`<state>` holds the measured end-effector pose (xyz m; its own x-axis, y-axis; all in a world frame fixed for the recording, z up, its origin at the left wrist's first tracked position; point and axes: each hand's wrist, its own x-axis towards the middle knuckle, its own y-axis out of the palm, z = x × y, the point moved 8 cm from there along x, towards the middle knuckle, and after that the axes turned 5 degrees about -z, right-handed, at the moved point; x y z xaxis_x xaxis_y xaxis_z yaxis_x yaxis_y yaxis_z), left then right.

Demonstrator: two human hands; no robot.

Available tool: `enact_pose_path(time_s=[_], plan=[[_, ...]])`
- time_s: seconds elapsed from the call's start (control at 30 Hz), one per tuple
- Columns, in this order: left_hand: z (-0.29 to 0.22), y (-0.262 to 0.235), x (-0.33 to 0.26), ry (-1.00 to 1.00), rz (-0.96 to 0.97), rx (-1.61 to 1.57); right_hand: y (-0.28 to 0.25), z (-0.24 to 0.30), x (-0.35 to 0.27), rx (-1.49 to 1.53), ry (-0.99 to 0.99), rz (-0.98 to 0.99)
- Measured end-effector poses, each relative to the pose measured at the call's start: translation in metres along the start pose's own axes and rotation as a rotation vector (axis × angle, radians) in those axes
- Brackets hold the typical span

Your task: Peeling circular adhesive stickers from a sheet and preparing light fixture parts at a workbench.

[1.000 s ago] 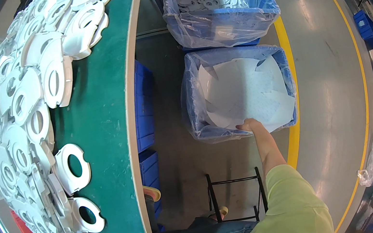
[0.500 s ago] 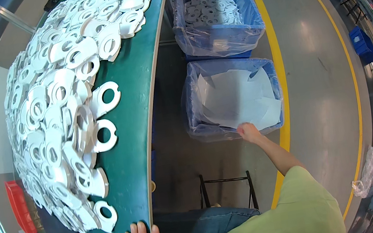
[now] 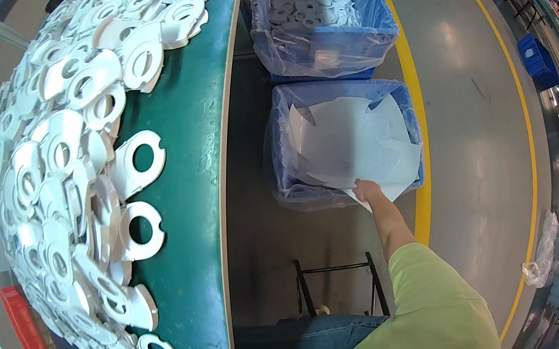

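The right hand [image 3: 368, 191] pinches a white sheet [image 3: 355, 144] in the lined bin [image 3: 278, 167] at 3 o'clock; next, lifting it needs a firm grip

A green-topped table [image 3: 199, 151] curves along the left, heaped with white ring-shaped flat parts [image 3: 61, 180], a few lying singly near its edge. On the grey floor [image 3: 479, 143] just beside it stand two plastic-lined blue bins [image 3: 385, 33], one behind the other.
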<state>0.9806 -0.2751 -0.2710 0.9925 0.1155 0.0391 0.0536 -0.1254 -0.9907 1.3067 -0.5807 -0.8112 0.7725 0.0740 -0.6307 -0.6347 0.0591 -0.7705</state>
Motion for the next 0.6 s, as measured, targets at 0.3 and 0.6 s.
enact_pose_path(time_s=[0.3, 0.6], plan=[[0.011, 0.012, 0.009, -0.009, 0.021, 0.004, -0.076, 0.045, -0.014, 0.016, -0.242, -0.420], [-0.022, -0.083, -0.065, 0.033, 0.040, 0.020, -0.323, 0.044, -0.372, 1.643, -0.467, -1.031]])
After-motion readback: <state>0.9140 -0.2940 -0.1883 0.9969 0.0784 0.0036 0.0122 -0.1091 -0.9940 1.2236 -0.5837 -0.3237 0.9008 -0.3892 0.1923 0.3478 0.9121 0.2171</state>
